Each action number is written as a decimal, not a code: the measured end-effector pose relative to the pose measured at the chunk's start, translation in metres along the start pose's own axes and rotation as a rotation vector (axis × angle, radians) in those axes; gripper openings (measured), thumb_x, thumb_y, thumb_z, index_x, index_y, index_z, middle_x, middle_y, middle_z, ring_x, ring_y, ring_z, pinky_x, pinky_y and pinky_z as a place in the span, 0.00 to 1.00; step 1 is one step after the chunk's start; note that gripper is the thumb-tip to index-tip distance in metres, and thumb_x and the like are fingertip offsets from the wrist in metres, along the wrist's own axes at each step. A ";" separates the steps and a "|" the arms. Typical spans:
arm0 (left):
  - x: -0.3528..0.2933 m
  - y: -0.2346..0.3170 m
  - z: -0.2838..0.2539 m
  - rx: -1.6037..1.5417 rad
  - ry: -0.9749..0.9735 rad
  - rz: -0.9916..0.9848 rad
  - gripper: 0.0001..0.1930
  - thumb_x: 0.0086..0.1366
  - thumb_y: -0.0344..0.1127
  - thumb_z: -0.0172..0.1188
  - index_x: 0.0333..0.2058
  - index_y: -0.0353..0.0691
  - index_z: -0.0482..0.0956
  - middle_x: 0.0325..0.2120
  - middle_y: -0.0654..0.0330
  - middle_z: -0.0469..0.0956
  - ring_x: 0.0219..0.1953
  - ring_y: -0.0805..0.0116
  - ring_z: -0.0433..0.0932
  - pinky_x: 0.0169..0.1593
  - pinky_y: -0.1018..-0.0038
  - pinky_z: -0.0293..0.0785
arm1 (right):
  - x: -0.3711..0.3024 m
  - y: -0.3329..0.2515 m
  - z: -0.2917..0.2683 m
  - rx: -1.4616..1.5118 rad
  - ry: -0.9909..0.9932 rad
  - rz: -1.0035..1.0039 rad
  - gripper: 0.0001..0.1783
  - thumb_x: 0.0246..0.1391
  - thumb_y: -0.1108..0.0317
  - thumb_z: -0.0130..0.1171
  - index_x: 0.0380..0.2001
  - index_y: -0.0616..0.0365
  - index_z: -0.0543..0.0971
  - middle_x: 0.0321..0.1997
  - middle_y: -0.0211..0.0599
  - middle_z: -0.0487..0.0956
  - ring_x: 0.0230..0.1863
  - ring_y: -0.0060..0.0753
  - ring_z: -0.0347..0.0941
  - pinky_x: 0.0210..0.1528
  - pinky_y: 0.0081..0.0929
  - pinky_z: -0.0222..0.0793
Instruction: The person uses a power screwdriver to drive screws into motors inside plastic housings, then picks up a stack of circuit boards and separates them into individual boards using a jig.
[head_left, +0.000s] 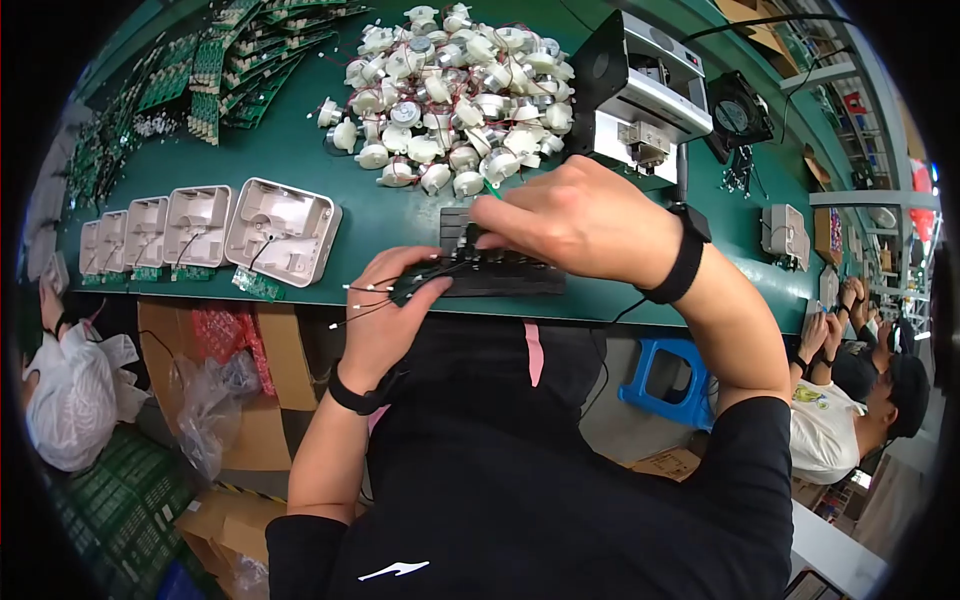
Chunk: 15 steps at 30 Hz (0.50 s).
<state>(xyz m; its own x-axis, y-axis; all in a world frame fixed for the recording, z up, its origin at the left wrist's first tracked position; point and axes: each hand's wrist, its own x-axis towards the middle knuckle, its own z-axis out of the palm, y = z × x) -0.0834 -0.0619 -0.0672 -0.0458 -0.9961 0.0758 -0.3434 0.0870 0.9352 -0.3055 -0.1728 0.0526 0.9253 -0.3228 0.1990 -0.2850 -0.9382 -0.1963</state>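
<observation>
My left hand [388, 305] is closed at the left end of a black ridged fixture [515, 284] by the table's front edge. Between its thumb and fingers sits a small green circuit board [408, 288], mostly covered; thin black wires [372, 304] with white tips stick out to the left across the hand. My right hand [555, 215] is pinched above the fixture. A thin green tip [491, 188] pokes out past its fingers, and a dark part shows beneath them; what it grips is too covered to make out.
A heap of white-and-silver small motors [440, 100] lies beyond my hands. White plastic housings [283, 232] stand in a row at left, below stacked green circuit boards [215, 70]. A white-and-black machine [650, 95] and a black fan [737, 112] stand right. Co-workers sit at both sides.
</observation>
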 end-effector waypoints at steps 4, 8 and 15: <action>-0.002 -0.006 0.005 0.091 0.009 0.123 0.17 0.53 0.28 0.73 0.43 0.39 0.83 0.40 0.57 0.84 0.46 0.57 0.80 0.53 0.66 0.74 | -0.006 -0.002 -0.002 0.057 -0.036 0.024 0.12 0.57 0.64 0.65 0.34 0.56 0.71 0.19 0.35 0.73 0.21 0.42 0.76 0.19 0.38 0.67; -0.005 -0.010 0.008 0.149 0.020 0.196 0.19 0.52 0.28 0.74 0.44 0.40 0.82 0.41 0.56 0.83 0.47 0.54 0.80 0.54 0.64 0.74 | -0.010 -0.008 -0.004 -0.072 -0.084 -0.008 0.12 0.56 0.65 0.64 0.36 0.56 0.72 0.19 0.32 0.72 0.20 0.40 0.75 0.19 0.36 0.67; -0.006 -0.002 0.015 0.201 0.063 0.185 0.23 0.50 0.26 0.73 0.47 0.39 0.80 0.47 0.55 0.81 0.53 0.54 0.77 0.58 0.63 0.73 | -0.013 -0.023 -0.001 -0.181 -0.082 -0.100 0.12 0.51 0.69 0.61 0.39 0.59 0.73 0.20 0.30 0.67 0.19 0.33 0.73 0.18 0.33 0.67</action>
<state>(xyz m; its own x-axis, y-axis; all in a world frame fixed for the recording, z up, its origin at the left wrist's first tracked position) -0.0961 -0.0563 -0.0746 -0.0687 -0.9615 0.2661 -0.5138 0.2627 0.8167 -0.3114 -0.1468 0.0557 0.9664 -0.2225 0.1283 -0.2240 -0.9746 -0.0026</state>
